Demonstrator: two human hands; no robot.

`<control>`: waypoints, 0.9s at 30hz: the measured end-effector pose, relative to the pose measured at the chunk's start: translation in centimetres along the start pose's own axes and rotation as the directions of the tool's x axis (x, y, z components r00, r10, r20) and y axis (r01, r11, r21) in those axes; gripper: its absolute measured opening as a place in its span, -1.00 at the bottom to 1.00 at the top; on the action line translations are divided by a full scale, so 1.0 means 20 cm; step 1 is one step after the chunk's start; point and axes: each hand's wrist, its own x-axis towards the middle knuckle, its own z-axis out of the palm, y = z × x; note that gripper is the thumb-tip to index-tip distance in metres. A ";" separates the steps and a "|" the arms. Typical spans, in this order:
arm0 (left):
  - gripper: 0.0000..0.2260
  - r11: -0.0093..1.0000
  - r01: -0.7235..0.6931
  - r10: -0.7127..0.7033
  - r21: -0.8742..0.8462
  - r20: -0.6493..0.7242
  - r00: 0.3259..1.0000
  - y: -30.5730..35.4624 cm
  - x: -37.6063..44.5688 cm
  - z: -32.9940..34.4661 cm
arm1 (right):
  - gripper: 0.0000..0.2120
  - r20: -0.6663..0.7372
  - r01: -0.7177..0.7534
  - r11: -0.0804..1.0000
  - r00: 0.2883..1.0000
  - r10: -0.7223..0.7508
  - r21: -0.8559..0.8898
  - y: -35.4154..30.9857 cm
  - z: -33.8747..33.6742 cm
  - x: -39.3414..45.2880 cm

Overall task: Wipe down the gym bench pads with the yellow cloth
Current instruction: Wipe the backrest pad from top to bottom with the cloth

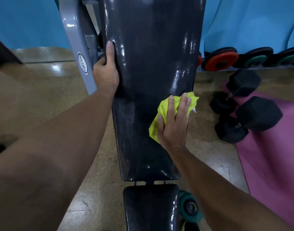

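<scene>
Seat pad (151, 209) nearest me looks unwiped, I judge. Ahead, my right hand (173, 124) presses the yellow cloth (163, 112) flat-fingered on the back pad's (151, 64) right edge; beyond, my left hand (106, 72) grips its left edge. Much remains.

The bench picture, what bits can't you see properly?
Head view only:
- Back pad: top cut off by the frame edge.
- Seat pad: near end cut off at the bottom.
- Cloth: mostly under the right hand.
- Left hand: fingers hidden behind the pad's edge.
- Green dumbbell: label too small to read.
</scene>
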 end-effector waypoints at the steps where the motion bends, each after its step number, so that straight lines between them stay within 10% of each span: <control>1: -0.50 1.000 0.008 -0.008 0.007 0.030 1.000 0.01 0.00 -0.01 | -0.41 0.027 0.041 0.999 0.999 -0.040 -0.023 0.02 0.00 -0.05; 19: -0.29 0.993 0.100 -0.087 -0.066 0.183 0.979 -0.32 -0.20 -0.10 | -0.41 -0.021 -0.022 0.998 1.000 0.021 -0.063 0.04 0.02 -0.08; 27: -0.54 0.989 0.146 -0.142 -0.031 0.119 0.983 -0.34 -0.21 -0.08 | -0.42 0.073 0.166 0.977 0.985 -0.157 -0.131 0.13 0.03 -0.18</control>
